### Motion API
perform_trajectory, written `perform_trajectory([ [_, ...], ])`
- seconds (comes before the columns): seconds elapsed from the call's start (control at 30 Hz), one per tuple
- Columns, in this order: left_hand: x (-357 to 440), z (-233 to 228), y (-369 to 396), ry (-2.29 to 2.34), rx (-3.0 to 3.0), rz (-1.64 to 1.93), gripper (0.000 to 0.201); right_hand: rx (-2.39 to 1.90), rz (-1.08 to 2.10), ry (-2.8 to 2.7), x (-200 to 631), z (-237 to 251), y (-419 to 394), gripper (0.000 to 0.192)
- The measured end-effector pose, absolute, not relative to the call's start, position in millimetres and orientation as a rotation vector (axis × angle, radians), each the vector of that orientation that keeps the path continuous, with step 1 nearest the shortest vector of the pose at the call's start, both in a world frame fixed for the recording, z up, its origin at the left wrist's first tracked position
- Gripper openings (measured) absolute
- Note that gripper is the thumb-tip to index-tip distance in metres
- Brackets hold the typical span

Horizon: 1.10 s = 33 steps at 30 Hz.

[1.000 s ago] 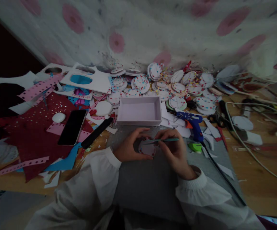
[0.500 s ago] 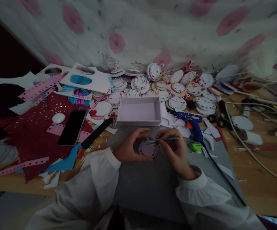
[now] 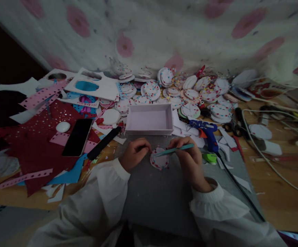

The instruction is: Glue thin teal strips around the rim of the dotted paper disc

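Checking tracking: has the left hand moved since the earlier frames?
Yes, leftward: the left hand has curled back and now ends below the middle of the white box, not its right half.

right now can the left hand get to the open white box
Probably yes: the open white box sits just beyond the left hand, with nothing visible between them; the teal tweezers in the right hand are off to one side. Whether the left hand pinches something is unclear.

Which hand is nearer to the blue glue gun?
Right. The right hand is just left of the blue glue gun; the left hand is farther left, beyond the white disc.
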<state>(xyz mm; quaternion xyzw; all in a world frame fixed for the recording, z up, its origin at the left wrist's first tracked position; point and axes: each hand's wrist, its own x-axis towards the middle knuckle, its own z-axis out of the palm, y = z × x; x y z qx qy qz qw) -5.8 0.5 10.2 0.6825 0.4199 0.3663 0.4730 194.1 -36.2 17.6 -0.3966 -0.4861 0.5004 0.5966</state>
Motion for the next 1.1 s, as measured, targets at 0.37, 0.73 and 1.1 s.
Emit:
perform_trajectory([
  [0.37, -10.4, 17.6, 4.6, 0.827, 1.711, 0.676, 0.014, -0.834, 1.222, -1.056, 194.7, 14.5, -35.3, 0.009],
  [0.73, -12.8, 14.3, 6.8, 0.772, 1.591, 0.649, 0.021, -0.825, 1.25, -1.018, 194.8, 14.5, -34.4, 0.011],
  [1.1, -12.7, 10.4, 7.3, 0.777, 1.578, 0.661, 0.024, -0.83, 1.187, -1.107, 195.1, 16.9, -37.0, 0.007],
])
